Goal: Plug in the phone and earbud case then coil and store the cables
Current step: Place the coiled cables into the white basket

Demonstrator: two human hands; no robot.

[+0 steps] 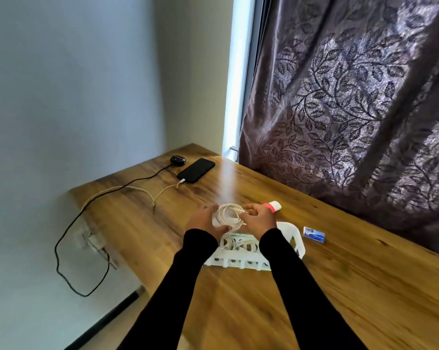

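A black phone (196,170) lies near the table's far corner with a white cable (163,192) plugged into its near end. Beside it sits a dark earbud case (177,159) with a black cable (137,180) running off the table's left edge. Above a white basket (293,236), my left hand (203,221) and my right hand (258,218) both grip a coiled white cable (229,214). My right fingers pinch the coil's loose end. More white cables (238,245) lie inside the basket.
The wooden table (339,286) stands in a corner, with a wall at left and a patterned curtain (352,97) at right. A wall socket (92,239) hangs below the table's left edge. A small blue box (313,234) and a white-and-red object (272,205) lie beyond the basket.
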